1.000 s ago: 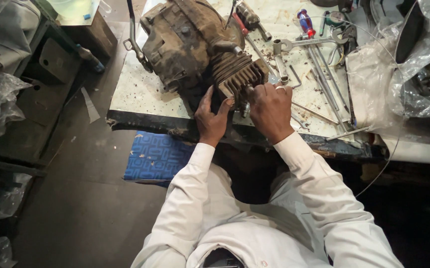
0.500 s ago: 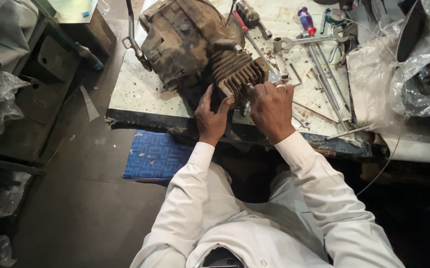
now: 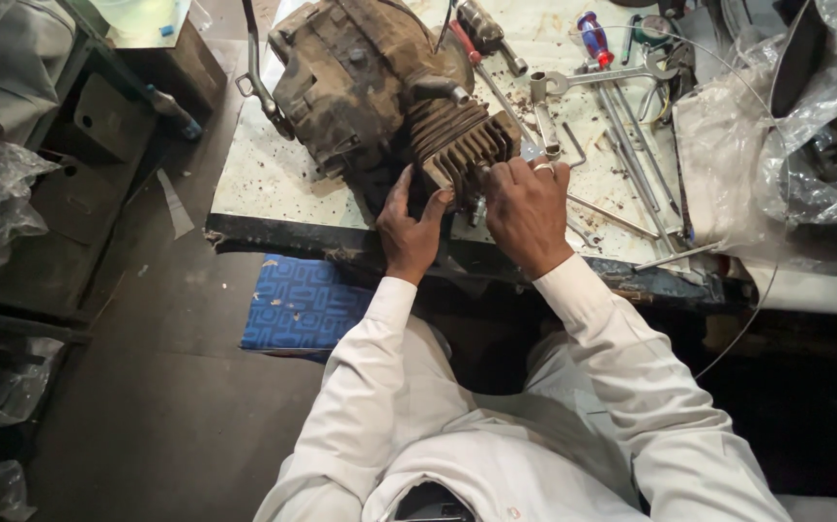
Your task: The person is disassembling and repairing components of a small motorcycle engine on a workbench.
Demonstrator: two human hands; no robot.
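Note:
A dirty brown engine lies on a stained white workbench. Its finned cylinder points toward me at the bench's front edge. My left hand grips the near left side of the finned cylinder, thumb along the fins. My right hand, with a ring on one finger, presses against the cylinder's right end, its fingertips hidden between the fins and the bench. Whether the right hand holds a small part I cannot tell. Both arms wear white sleeves.
Spanners and long metal rods lie on the bench to the right, with a red-and-blue screwdriver behind them. Crumpled clear plastic covers the far right. A blue patterned mat lies on the floor. Dark metal shelving stands to the left.
Both hands have stayed on the finned cylinder, shifting only slightly. The engine has not visibly moved.

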